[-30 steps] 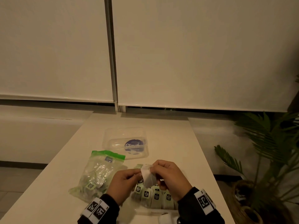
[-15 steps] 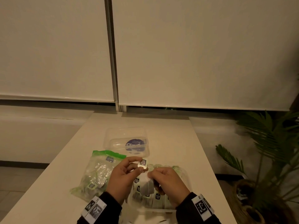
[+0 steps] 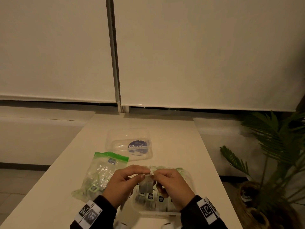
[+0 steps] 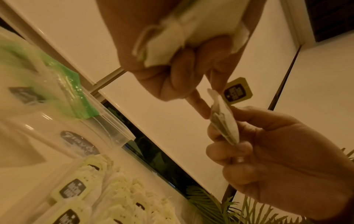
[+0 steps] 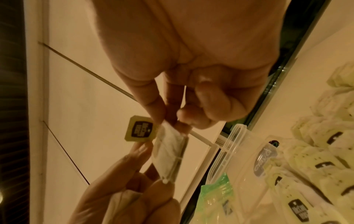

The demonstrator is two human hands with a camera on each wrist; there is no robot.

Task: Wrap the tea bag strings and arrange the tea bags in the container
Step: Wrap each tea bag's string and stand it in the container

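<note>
Both your hands pinch one tea bag (image 3: 146, 185) above container (image 3: 186, 176): left hand (image 3: 122, 185) at paper tag (image 3: 149, 174), right hand (image 3: 173, 184) on pouch. Risk: loose pinch lets string unwind, tag slips free.

Hands hide container's (image 3: 189, 176) near tea bags (image 3: 151, 196)

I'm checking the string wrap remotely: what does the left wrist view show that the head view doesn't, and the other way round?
Only the left wrist view shows a second tea bag tucked in the left hand and the tag's printed face.

Only the head view shows the green-topped zip bag whole, the table and the plant.

Both show the right hand pinching the tea bag above the filled container.
</note>
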